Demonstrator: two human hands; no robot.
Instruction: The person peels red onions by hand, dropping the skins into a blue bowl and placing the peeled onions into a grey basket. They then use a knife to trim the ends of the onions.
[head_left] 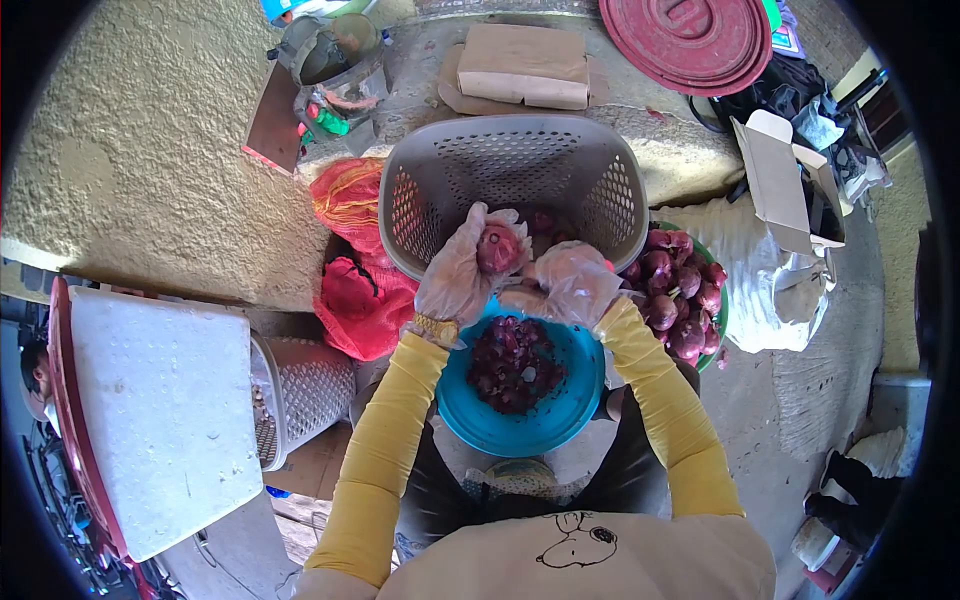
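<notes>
My left hand (458, 262), in a see-through plastic glove, grips a red onion (497, 248) over the front rim of a grey-brown perforated plastic basket (510, 128). Close beside it, my right hand (575, 283) is gloved too, its fingers curled; whatever is inside them is hidden. Below both hands a blue basin (525, 438) holds a heap of dark red onion skins (515, 365). More onions show partly at the bottom of the basket, behind my hands. To the right, several red onions (680, 290) fill a green tub (724, 335).
Red mesh sacks (365, 300) lie left of the basket. Further left stand a white foam box (165, 420) and a white perforated basket (310, 385). Cardboard (525, 65) and a red lid (690, 40) rest on the ledge behind. A white sack (770, 290) lies right.
</notes>
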